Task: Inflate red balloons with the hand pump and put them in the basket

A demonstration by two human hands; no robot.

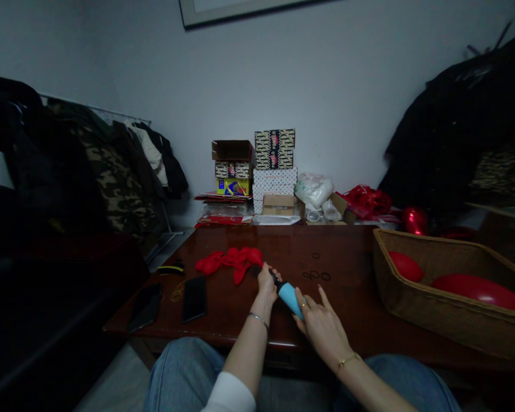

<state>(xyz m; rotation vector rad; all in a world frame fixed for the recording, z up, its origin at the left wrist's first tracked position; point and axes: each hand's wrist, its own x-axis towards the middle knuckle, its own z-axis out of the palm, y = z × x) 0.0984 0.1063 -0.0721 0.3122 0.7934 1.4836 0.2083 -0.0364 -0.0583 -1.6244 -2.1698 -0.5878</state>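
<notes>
- Left grip (268,278) is closed around the black nozzle end of a light-blue balloon pump (290,298); right grip (320,321) has thumb and fingers on the blue barrel, outer finger sticking out.
- Pump's tilted above the worktop (347,252), roughly mid-width, near the front edge and just above knee level, so not tons of room on the near side.
- Pile of limp red balloons (227,260) sits just past the left grip; can't tell if the closest one's on the nozzle.
- Black rings (315,276) lie beyond the right grip, with open room between them and the wicker basket (438,323) along the right.
- Left side's tighter: two dark flat slabs (194,298) with yellow cord (178,292) between, the outer one near the corner.
</notes>
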